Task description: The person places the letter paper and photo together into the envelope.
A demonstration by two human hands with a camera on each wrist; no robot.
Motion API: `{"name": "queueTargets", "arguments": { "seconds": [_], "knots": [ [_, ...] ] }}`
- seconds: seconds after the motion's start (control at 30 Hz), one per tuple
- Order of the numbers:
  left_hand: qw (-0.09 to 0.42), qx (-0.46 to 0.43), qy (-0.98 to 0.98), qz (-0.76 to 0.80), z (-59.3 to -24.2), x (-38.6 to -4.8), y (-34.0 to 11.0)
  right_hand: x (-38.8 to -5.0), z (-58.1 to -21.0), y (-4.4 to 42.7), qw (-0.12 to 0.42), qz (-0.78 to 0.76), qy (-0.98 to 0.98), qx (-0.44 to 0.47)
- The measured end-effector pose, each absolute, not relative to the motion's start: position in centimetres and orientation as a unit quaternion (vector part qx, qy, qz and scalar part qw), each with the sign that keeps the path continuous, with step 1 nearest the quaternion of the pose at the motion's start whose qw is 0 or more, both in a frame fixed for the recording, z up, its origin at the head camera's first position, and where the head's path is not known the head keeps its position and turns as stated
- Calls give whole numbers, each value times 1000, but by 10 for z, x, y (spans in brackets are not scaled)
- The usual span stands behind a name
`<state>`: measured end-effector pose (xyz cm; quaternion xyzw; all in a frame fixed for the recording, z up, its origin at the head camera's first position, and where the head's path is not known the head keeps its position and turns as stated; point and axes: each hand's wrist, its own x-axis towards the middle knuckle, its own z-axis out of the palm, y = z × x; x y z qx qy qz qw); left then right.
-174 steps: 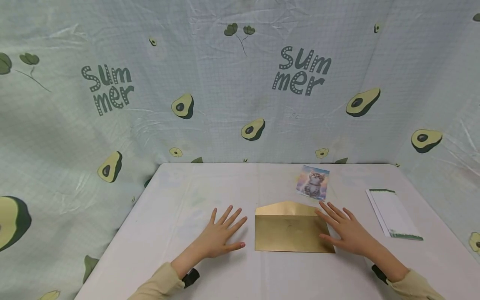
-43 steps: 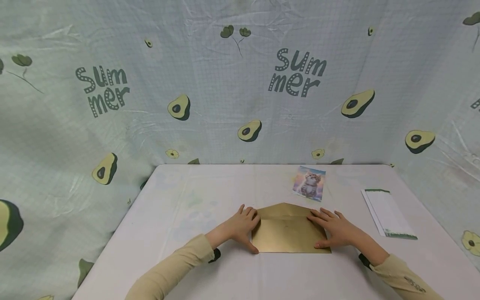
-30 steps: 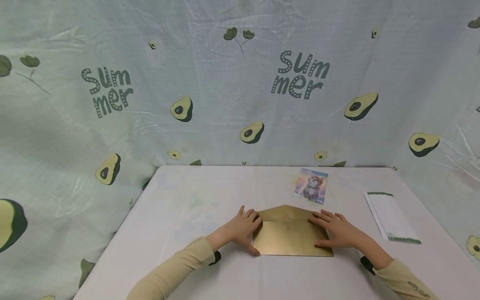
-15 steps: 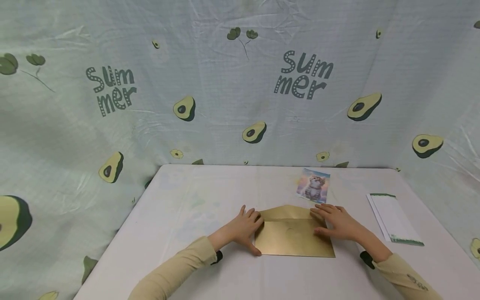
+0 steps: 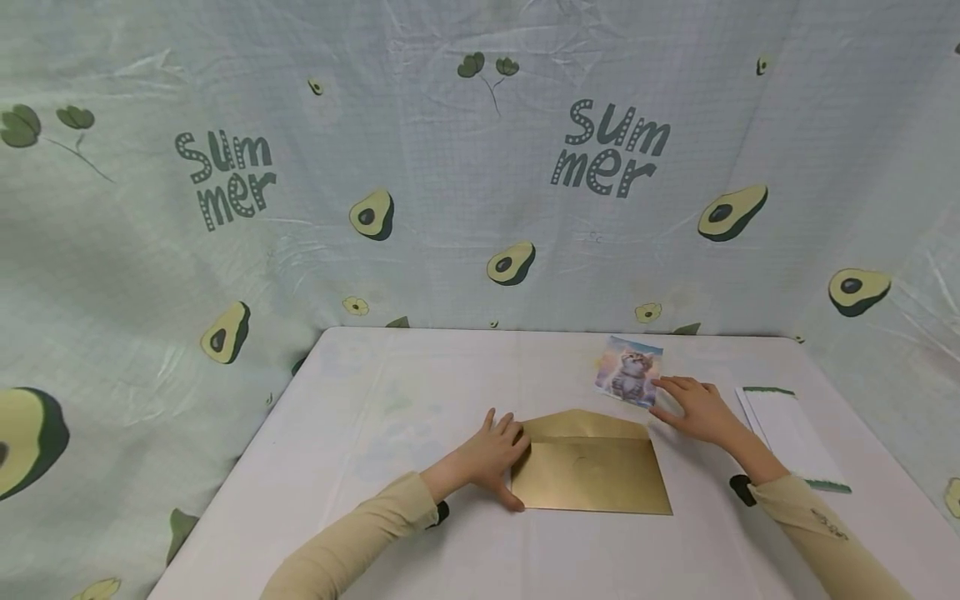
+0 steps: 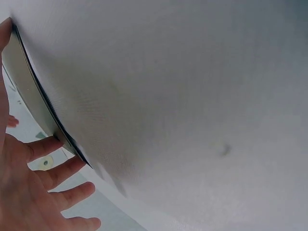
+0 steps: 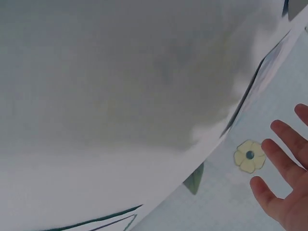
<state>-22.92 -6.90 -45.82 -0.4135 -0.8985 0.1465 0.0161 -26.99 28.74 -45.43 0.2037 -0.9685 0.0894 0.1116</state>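
A gold envelope (image 5: 592,475), flap unfolded toward the back, lies flat on the white table. My left hand (image 5: 491,454) touches its left end, fingers spread, with the thumb at the near corner. From the left wrist, the envelope's edge (image 6: 31,82) shows slightly lifted between thumb and fingers. A small picture card of a kitten (image 5: 628,371) lies behind the envelope. My right hand (image 5: 697,410) is at the card's right edge, fingers extended; whether the fingertips touch it is unclear. In the right wrist view, that hand (image 7: 288,187) has loosely spread fingers.
A white notepad-like stack (image 5: 795,433) with green printed borders lies at the right, partly behind my right forearm. Behind the table (image 5: 420,367) hangs a pale curtain (image 5: 427,167) printed with avocados and lettering.
My left hand came in from the left to the envelope's end and has stayed there. My right hand has left the envelope's right end and moved back and right to the kitten card.
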Motion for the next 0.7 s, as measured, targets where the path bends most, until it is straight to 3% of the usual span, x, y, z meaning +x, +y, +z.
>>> {"name": "queueTargets", "arguments": {
  "seconds": [0.7],
  "knots": [
    [3, -405, -902, 149, -460, -230, -68, -335, -454, 312, 125, 89, -977, 146]
  ]
}}
